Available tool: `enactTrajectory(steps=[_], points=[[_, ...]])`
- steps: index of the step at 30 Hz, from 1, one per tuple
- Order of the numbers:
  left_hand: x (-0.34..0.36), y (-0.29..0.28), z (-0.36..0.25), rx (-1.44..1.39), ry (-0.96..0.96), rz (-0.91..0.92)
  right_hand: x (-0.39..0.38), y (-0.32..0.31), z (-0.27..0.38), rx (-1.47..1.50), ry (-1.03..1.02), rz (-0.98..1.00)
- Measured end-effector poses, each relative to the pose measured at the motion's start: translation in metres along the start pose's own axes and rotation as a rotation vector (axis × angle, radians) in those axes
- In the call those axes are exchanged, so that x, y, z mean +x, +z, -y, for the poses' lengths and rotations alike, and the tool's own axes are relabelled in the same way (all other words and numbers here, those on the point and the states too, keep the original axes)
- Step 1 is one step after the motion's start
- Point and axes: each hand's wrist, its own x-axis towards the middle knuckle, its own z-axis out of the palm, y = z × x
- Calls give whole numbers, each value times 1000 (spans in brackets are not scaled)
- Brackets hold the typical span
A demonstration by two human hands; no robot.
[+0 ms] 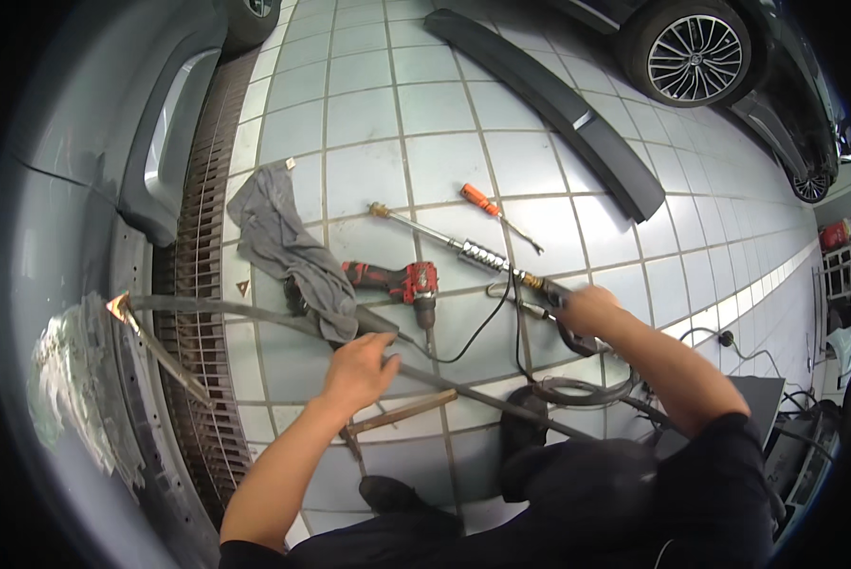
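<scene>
My right hand (591,311) is closed around the black handle of a long metal slide hammer (482,254), which points away to the left with its brass-coloured tip over the floor. My left hand (361,368) reaches over the tiles with thumb and fingers apart. Its fingertips are by a black bar-like piece (380,321) at the lower end of a crumpled grey rag (297,237); whether they touch is hard to tell. Beyond that hand a red and black cordless drill (411,282) lies on its side. Below the same hand lies a hammer (406,411) with a wooden handle.
A car's side (74,408) with a bare, scraped patch stands left, beside a floor grating (202,228). A thick black cable (207,305) runs from a copper-coloured piece (119,305) at its sill. An orange-handled tool (479,198) and long dark trim panel (558,119) lie farther off.
</scene>
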Motion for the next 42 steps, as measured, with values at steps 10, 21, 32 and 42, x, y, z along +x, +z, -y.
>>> enactTrajectory(steps=[10,21,32,42], points=[[158,131,-9,-608,-418,-44,87,239,-69,1672,636,-287],[187,53,-62,-1846,-628,-102,-45,198,-29,1902,272,-337],[54,-95,-180,-2045,661,75,-190,54,-34,1619,-330,-562],[-24,-114,-131,-2119,528,-279,-223,26,30,1482,-371,-316]])
